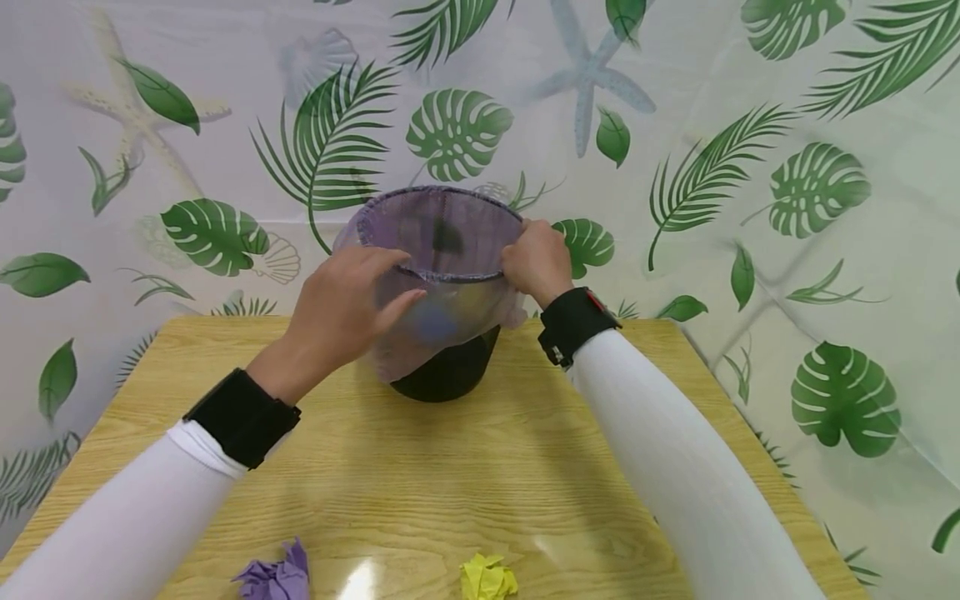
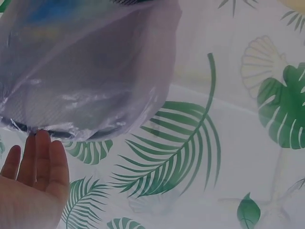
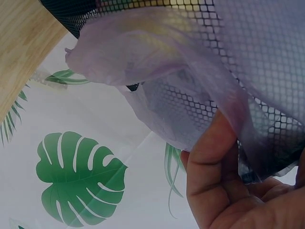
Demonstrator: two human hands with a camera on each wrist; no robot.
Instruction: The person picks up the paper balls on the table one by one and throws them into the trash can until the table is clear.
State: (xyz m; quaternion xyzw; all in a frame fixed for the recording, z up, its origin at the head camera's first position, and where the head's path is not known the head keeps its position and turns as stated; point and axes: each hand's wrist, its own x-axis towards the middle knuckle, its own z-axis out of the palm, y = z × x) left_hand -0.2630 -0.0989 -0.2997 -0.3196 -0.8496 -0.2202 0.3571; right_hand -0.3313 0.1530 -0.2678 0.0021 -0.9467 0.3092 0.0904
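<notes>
A black mesh wastebasket [image 1: 442, 375] stands near the table's far edge. A translucent purple garbage bag [image 1: 401, 350] lines it and hangs over its rim, covering much of the outside. At the rim's right side, my right hand [image 1: 538, 260] grips the edge with the bag; the right wrist view has the bag film [image 3: 138, 52] bunched by the fingers. By the front left of the rim is my left hand [image 1: 341, 304], thumb and fingers spread apart. Its fingers look fairly straight in the left wrist view, with the fingertips [image 2: 43, 138] at the bag-covered rim. Blue and yellow patches show blurrily through the bag.
On the near part of the wooden table [image 1: 360, 475] lie a crumpled purple paper [image 1: 276, 575] and a crumpled yellow paper [image 1: 487, 577]. Behind the table hangs a white cloth [image 1: 690, 75] printed with green leaves, starfish and shells.
</notes>
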